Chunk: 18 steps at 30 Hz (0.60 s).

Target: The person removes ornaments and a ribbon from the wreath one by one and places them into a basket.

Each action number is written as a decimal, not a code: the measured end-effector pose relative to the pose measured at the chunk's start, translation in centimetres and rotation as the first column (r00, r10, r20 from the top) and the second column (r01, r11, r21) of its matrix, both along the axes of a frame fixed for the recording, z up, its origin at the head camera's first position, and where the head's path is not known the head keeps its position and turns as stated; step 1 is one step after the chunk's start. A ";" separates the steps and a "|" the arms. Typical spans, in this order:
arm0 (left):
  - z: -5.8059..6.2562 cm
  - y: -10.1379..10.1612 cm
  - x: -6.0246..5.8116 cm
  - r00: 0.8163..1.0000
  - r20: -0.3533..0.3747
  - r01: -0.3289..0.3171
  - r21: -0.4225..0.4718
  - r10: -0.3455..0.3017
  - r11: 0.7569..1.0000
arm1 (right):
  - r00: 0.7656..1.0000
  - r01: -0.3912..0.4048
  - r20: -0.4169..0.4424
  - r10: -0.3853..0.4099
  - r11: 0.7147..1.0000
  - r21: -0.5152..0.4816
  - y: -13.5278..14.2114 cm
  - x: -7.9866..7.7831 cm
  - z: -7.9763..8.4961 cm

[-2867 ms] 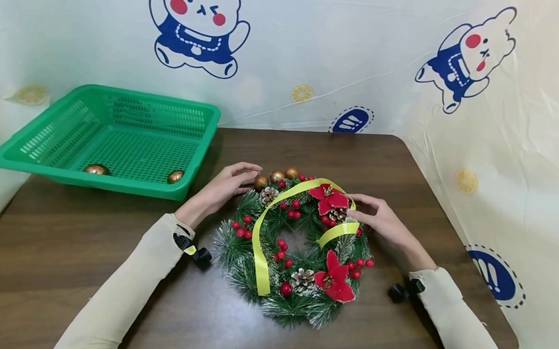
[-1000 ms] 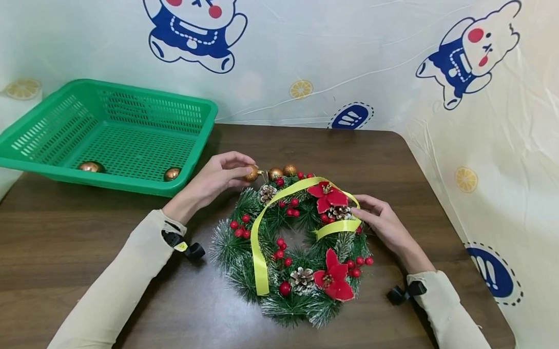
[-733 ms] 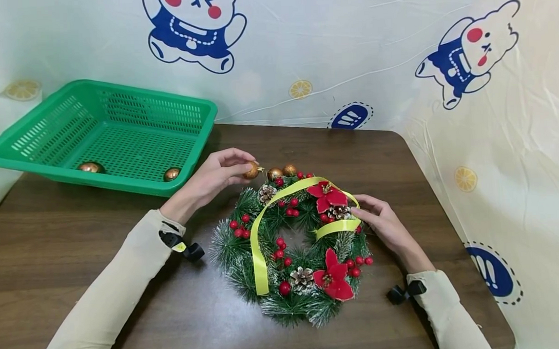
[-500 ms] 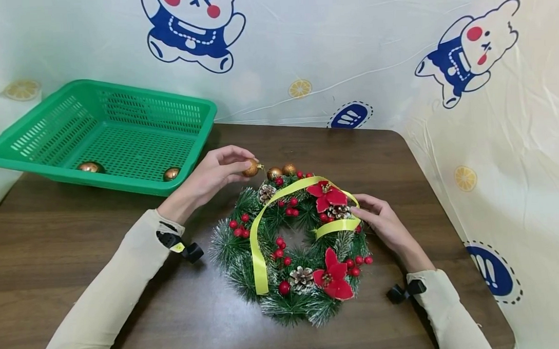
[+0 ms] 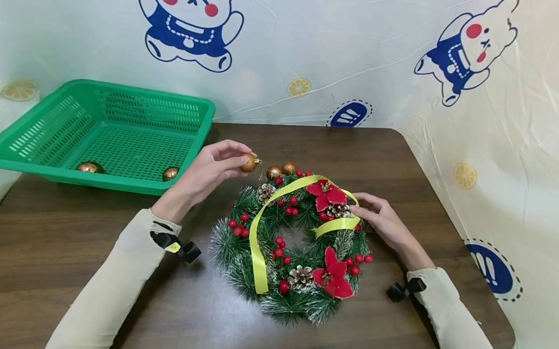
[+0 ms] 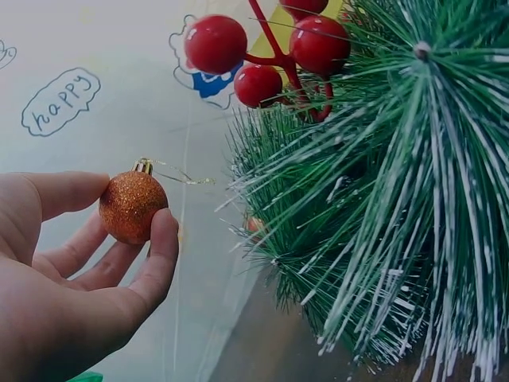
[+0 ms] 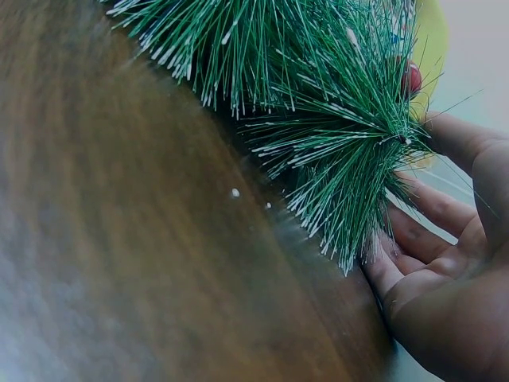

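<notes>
Between thumb and fingertips, my left hand (image 5: 210, 169) pinches a small gold glitter bauble (image 6: 134, 207). A thin gold hanging thread trails from its metal cap toward the wreath's green needles. The Christmas wreath (image 5: 236, 273) lies on the table, dressed with red berries, pine cones, two red poinsettias (image 5: 326, 194) and a yellow ribbon (image 5: 259, 265). Two more gold baubles (image 5: 273, 172) sit at its far edge, just right of the held one. My right hand (image 5: 383, 222) grips the wreath's right side, with the thumb by the ribbon and fingers low along the needles (image 7: 326, 199).
A green plastic basket (image 5: 204, 141) stands at the back left, with two shiny copper-coloured balls (image 5: 89, 167) inside. The brown wooden table (image 5: 197, 321) meets a printed plastic sheet (image 5: 275, 51) behind and to the right.
My left hand has drawn the gold bauble away from the wreath's far edge, leftward and slightly back, and lifts it with its thread trailing. The right hand stays at the wreath's right side.
</notes>
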<state>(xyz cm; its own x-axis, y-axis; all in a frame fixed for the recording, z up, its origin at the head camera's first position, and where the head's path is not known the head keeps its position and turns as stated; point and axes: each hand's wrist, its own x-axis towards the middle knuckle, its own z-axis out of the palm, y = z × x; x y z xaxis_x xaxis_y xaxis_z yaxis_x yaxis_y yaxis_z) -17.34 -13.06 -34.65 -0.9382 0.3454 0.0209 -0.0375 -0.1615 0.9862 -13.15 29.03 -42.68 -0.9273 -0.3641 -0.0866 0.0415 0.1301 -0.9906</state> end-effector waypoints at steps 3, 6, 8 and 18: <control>0.2 -0.1 0.1 1.000 -0.003 0.003 0.009 -0.003 1.000 | 1.000 0.000 -0.004 0.000 1.000 0.002 0.0 0.0 0.0; 0.5 -0.2 0.2 1.000 -0.004 -0.002 0.020 0.002 1.000 | 1.000 -0.001 -0.003 0.001 1.000 0.000 -0.1 0.0 0.1; 0.8 -0.3 0.2 1.000 -0.005 -0.009 0.030 0.009 1.000 | 1.000 -0.002 -0.004 0.002 1.000 -0.001 -0.1 0.0 0.1; 2.3 -1.8 0.2 0.999 -0.024 -0.033 0.102 0.035 0.994 | 1.000 0.005 -0.006 -0.005 1.000 -0.018 -0.1 0.1 0.1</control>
